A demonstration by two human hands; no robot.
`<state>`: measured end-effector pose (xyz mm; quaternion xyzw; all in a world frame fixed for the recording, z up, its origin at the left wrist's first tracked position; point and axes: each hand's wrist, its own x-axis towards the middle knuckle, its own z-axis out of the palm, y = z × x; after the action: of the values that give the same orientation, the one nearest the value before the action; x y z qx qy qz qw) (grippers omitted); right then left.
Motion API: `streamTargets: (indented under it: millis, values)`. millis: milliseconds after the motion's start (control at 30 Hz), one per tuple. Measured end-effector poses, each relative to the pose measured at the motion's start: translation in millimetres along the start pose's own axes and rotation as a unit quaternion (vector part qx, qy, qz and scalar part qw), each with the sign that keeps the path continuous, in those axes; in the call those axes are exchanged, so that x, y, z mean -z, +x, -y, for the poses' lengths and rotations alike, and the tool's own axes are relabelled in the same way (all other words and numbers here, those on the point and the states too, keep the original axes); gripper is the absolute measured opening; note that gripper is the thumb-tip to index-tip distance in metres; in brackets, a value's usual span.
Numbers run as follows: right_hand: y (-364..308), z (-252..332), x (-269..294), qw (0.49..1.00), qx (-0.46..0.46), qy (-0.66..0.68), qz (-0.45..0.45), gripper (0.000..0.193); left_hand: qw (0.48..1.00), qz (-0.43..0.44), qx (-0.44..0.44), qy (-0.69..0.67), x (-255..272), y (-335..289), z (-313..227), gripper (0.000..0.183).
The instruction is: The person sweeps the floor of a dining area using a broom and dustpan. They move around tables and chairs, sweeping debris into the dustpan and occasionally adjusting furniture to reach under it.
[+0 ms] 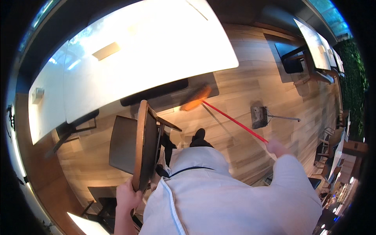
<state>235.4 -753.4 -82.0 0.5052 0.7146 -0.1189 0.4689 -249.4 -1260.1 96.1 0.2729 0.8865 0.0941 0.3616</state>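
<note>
My left hand (129, 196) grips the wooden back of a dark-seated chair (141, 137), which stands beside my legs at the near edge of a white table. In my right hand (276, 149) is the red handle of a broom (235, 121). The orange broom head (197, 98) is down at the floor near the table's edge, slightly blurred. To the right of the broom, a long-handled dustpan (259, 117) rests on the wooden floor, away from both hands.
The large white table (156, 51) fills the upper left, with a small box (38, 95) on it. More tables (312, 43) and a dark chair (290, 58) stand at the far right. Several chairs line the right side, beside a green plant wall (354, 78).
</note>
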Motion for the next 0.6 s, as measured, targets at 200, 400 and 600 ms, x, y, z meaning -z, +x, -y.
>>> streamTargets:
  millis: [200,400,600]
  values:
    - [-63,-124,-56,0.987,-0.119,0.064,0.083,0.055,0.996,0.054,-0.021,0.066,-13,7,-54,0.041]
    - [-66,-135,-91,0.974,-0.151,0.125,0.117,0.056,0.979,-0.035,-0.129,0.154,20,68,-60,0.048]
    - [-113,-90,-104,0.960,-0.185,0.195,0.078,0.052,0.979,-0.002,-0.175,0.105,6,200,58,0.058]
